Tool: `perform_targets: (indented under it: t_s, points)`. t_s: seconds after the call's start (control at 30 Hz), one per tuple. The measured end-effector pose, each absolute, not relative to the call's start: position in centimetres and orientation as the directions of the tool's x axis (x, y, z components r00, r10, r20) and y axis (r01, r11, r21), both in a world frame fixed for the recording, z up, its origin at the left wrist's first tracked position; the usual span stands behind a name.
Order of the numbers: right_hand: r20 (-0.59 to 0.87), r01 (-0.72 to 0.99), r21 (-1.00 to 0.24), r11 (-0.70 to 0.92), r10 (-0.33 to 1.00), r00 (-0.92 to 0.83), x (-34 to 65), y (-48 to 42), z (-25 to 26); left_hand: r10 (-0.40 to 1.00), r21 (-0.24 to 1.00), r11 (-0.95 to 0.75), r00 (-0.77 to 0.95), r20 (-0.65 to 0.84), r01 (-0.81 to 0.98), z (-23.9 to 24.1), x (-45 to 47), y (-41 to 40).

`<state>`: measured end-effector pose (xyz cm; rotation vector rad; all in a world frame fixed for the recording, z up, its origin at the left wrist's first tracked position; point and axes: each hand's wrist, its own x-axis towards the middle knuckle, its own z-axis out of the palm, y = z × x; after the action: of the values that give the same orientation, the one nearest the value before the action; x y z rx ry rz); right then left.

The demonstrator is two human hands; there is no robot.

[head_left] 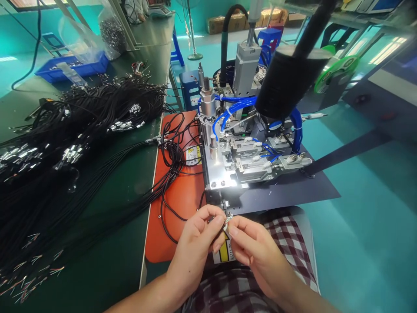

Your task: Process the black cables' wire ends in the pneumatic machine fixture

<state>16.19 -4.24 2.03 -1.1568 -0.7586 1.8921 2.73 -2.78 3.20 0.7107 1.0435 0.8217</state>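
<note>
My left hand [200, 239] is closed in a pinch, thumb against forefinger, at a small silvery cable end [228, 220]. Meeting it from the other side, my right hand [256, 243] pinches the same small piece between thumb and fingertips. Its fine parts are too small to make out, and the fingers partly cover it. A black cable [167, 221] loops down and passes out of sight behind my left hand. Just beyond my fingertips stands the front of a metal bench machine [223, 171] with clamps and blue air tubes.
An orange base plate [153, 243] lies under a bunch of black cables [174, 158]. Left, a dark green table [107, 261] carries a large heap of cables [107, 100] and a blue tray [94, 65]. A black cylinder [286, 82] hangs over the machine.
</note>
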Motion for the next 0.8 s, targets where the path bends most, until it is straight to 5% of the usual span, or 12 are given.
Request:
perform_targets:
  t_s: [0.5, 0.8]
  points:
    - [-0.336, -0.039, -0.939, -0.342, 0.935, -0.115, 18.2, -3.4, 1.4, 0.808, 0.777, 0.586, 0.240, -0.538, -0.231, 3.1, 2.9, -2.5]
    - [-0.322, -0.044, -0.943, -0.330, 0.938, -0.132, 17.8, -2.3, 1.4, 0.791, 0.759, 0.611, 0.219, -0.572, -0.225, 3.4, 3.1, -2.0]
